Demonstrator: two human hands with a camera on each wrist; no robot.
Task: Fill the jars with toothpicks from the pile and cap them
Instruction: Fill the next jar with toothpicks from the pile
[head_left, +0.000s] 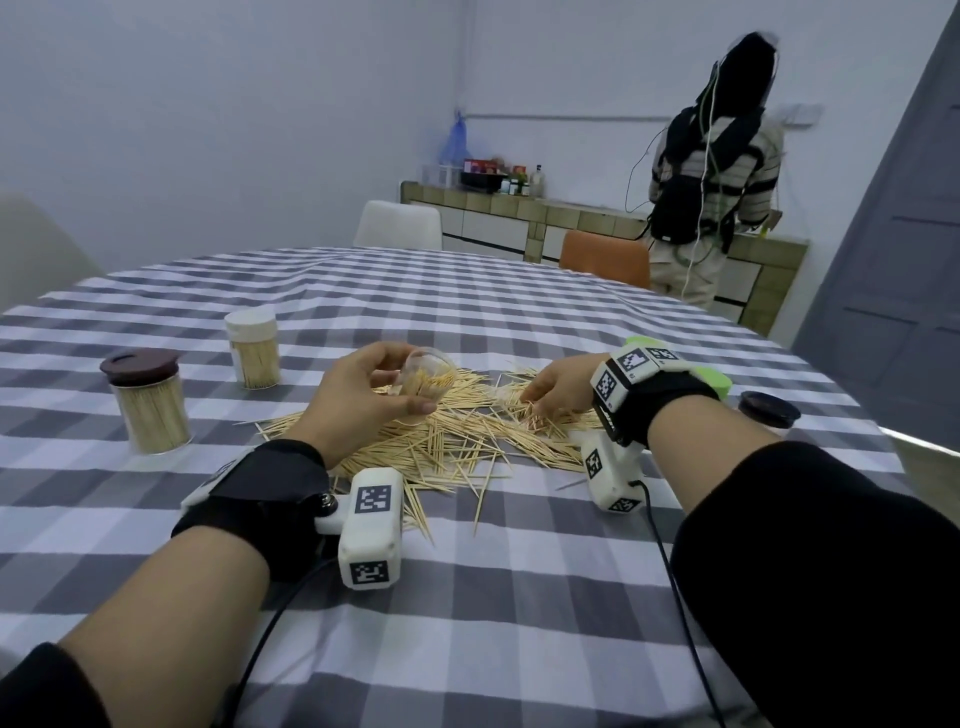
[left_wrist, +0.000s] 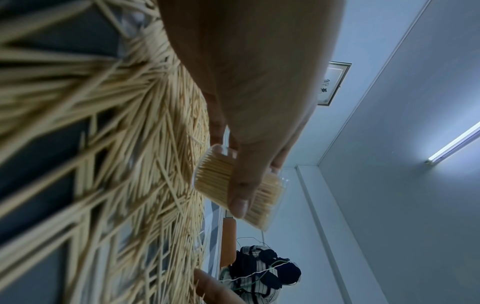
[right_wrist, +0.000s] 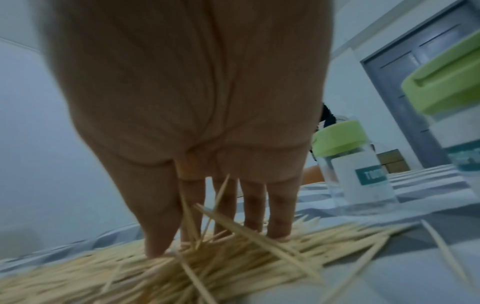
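A pile of toothpicks (head_left: 457, 441) lies spread on the checked tablecloth (head_left: 467, 597) in front of me. My left hand (head_left: 384, 384) grips a clear uncapped jar (head_left: 428, 379), tilted over the pile with its mouth toward the right. The left wrist view shows this jar (left_wrist: 213, 176) packed with toothpicks, my thumb (left_wrist: 240, 197) across its side. My right hand (head_left: 550, 389) reaches down into the right part of the pile. In the right wrist view its fingers (right_wrist: 226, 205) and thumb pinch a few toothpicks (right_wrist: 192, 222) that stick up between them.
At the left stand a brown-lidded jar (head_left: 148, 405) and a white-capped jar (head_left: 253, 353), both full. Two green-lidded jars (right_wrist: 355, 164) stand behind my right wrist, and a dark-lidded one (head_left: 769, 410) at the right edge. A person (head_left: 711, 171) stands at the far counter.
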